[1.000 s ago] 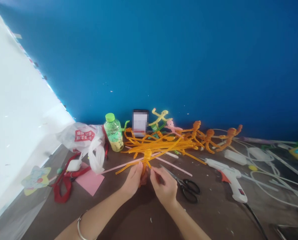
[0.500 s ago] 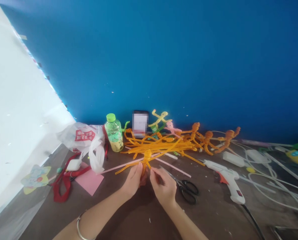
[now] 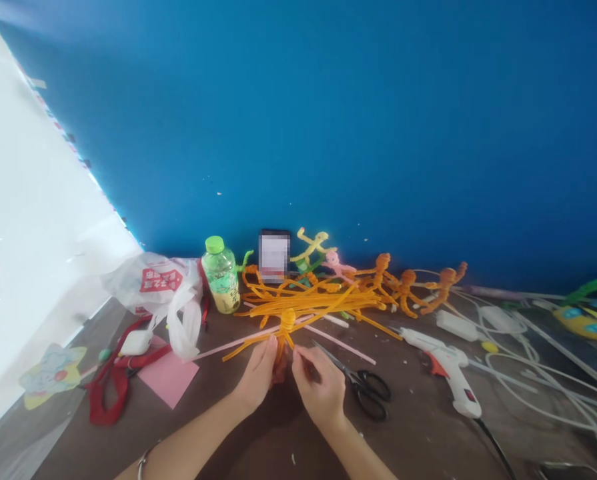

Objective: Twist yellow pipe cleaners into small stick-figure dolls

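Observation:
Between my hands stands an orange pipe-cleaner figure [image 3: 287,321] with a coiled round head and strands hanging below it. My left hand [image 3: 259,375] is closed on the figure's lower strands from the left. With thumb and fingertips pinched, my right hand [image 3: 321,385] holds a strand on the figure's right side. The fingers of my left hand are partly hidden behind the figure. Just behind lies a pile of loose orange pipe cleaners [image 3: 318,301], with pink pipe cleaners [image 3: 341,343] under it. Black-handled scissors [image 3: 371,390] rest right of my right hand.
A white glue gun [image 3: 443,363] with a black cord lies at right, near tangled white cables [image 3: 523,373]. Finished orange figures [image 3: 407,292] stand behind. At left are a green-capped bottle [image 3: 221,280], a plastic bag [image 3: 165,287], a red strap [image 3: 109,393] and pink paper [image 3: 171,377].
The whole view has shifted slightly, so things sit a little lower and further left. Both hands keep their hold on the orange figure, with hardly any change in grip.

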A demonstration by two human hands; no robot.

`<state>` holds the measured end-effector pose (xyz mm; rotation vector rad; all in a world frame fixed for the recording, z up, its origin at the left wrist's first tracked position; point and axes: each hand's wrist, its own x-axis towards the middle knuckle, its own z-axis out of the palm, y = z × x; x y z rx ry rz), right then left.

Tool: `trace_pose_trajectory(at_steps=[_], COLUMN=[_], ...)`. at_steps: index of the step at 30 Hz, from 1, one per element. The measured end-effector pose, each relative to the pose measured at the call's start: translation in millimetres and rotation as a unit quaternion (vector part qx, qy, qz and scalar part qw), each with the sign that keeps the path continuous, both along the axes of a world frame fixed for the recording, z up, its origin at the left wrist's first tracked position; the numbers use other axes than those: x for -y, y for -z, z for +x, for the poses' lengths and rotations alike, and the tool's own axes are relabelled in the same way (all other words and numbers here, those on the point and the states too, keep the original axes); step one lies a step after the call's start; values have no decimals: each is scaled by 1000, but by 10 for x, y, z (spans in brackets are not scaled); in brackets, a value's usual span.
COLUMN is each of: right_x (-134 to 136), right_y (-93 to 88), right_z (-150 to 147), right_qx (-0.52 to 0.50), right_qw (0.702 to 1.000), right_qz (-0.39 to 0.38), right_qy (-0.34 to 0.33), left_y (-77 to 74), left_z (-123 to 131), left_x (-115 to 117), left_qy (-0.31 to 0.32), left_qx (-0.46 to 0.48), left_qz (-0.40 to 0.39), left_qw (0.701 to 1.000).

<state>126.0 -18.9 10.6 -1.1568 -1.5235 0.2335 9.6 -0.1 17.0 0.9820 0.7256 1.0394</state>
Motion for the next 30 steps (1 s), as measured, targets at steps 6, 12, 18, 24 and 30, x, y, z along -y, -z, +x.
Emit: trace_pose_trajectory(at_steps=[6,12,18,24,30], right_x=[-6,-10,-20,-9,-11], right_y=[5,17,52,51,42], right_z=[9,10,19,20,9], right_qx=[3,0,3,5,0], right_qw=[1000,1000,1000,1000,1000], right_qz=[-2,-2,8,6,4], right_qy=[-2,-5,-4,-4,6], left_y=[12,-6,-28,-23,35], left_z=[6,12,15,18,4], left_x=[-9,-3,2,-10,-11], left_qy=[-3,-5,-13,-9,-2], left_qx=[-16,-12,-12,-16,-8], left_qz=[7,4,-1,-4,-4], left_qw=[1000,1000,1000,1000,1000])
